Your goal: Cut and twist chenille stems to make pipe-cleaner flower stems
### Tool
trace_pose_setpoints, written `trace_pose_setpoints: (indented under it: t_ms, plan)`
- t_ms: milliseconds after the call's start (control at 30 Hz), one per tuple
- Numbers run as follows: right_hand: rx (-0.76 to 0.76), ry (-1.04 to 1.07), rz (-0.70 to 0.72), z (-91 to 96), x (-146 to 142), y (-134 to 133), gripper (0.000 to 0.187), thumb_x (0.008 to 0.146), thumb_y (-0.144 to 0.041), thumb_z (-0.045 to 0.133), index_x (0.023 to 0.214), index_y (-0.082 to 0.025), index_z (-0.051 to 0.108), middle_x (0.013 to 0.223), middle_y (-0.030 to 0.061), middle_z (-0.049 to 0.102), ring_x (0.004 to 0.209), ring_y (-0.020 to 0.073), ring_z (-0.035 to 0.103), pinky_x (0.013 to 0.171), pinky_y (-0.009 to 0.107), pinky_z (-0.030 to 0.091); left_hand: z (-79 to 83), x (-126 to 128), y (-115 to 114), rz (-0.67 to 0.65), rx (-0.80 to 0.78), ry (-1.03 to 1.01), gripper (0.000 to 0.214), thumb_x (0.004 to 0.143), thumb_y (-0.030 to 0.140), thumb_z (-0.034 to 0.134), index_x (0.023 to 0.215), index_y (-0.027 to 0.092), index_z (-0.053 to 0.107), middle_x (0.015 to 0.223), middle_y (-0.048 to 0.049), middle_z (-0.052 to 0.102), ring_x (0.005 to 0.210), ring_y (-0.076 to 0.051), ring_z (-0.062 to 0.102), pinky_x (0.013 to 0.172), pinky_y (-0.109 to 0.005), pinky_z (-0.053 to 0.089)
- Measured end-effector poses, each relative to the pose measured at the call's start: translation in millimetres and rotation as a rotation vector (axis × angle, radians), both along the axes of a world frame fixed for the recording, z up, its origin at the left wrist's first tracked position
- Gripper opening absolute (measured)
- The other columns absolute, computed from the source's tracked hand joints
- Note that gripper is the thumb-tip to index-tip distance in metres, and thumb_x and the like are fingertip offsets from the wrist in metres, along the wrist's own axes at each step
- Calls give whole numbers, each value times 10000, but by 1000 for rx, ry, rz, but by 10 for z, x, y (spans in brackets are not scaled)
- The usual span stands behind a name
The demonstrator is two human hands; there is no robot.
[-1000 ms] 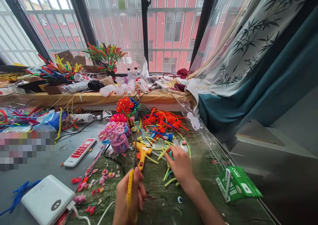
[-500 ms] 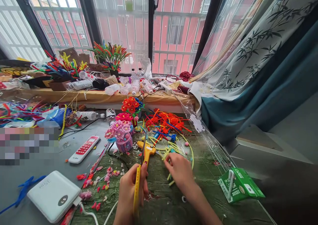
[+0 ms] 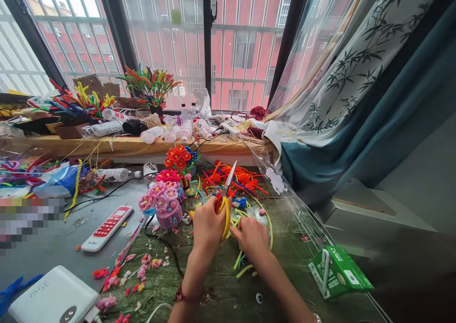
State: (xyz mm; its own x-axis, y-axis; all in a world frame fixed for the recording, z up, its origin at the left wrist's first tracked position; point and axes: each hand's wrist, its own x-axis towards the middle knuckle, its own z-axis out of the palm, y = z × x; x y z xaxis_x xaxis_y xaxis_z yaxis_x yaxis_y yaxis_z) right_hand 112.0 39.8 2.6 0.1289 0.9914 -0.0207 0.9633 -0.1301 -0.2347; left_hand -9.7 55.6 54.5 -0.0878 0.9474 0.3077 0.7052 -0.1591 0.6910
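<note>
Scissors (image 3: 230, 178) with yellow and red handles are gripped in my left hand (image 3: 209, 223), their metal blades pointing up and away over the craft pieces. Close beside the scissor handles, my right hand (image 3: 252, 237) has its fingers curled together; whatever sits between its fingertips is hidden. Yellow-green pipe cleaners (image 3: 245, 271) lie around and under the right hand. Behind the left hand only a bit of a yellow glue gun (image 3: 191, 214) shows. Pink fuzzy flowers in a striped pot (image 3: 169, 214) stand to the left of it.
Red pipe-cleaner flowers (image 3: 244, 178) lie at the back of the table. A white remote (image 3: 107, 228) and a white power bank (image 3: 53, 297) are on the left, with pink scraps (image 3: 144, 266) nearby. At right stands a green carton (image 3: 342, 270). Plastic bottles (image 3: 153, 134) line the sill.
My left hand has moved up and right with the scissors, coming close to my right hand and covering most of the glue gun. The view has shifted slightly.
</note>
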Motion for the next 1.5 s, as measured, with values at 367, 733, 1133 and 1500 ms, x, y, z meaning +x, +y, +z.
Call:
trace_pose_setpoints:
  t_ms: [367,733,1133,1500]
  plan:
    - [67,246,-69,-161,418,94,83,805,-258,589,811,-221,663,632,1,655,637,181,638,525,250,312,-360,-113,121,105,73,-102,469,808,604,444,567,203,465,486,47,411,493,-114,329,502,-241,234]
    - [129,47,-215,-129,667,94,206,907,-119,441,996,-160,622,988,125,673,851,234,665,632,283,399,-403,-257,134,217,-8,-166,460,811,603,438,671,192,592,569,-37,636,538,-174,551,523,-242,329]
    - [72,103,-310,-168,833,97,210,897,-202,459,833,-137,647,812,166,711,767,287,696,588,305,427,-399,-202,109,179,18,-64,449,817,568,444,579,196,522,512,7,537,485,-127,422,508,-238,278]
    - [481,812,-201,100,974,-1,251,844,-384,510,942,-174,608,646,44,692,511,205,645,539,305,463,-362,-188,97,112,-8,-262,460,780,599,493,578,188,532,483,16,526,465,-126,464,457,-219,305]
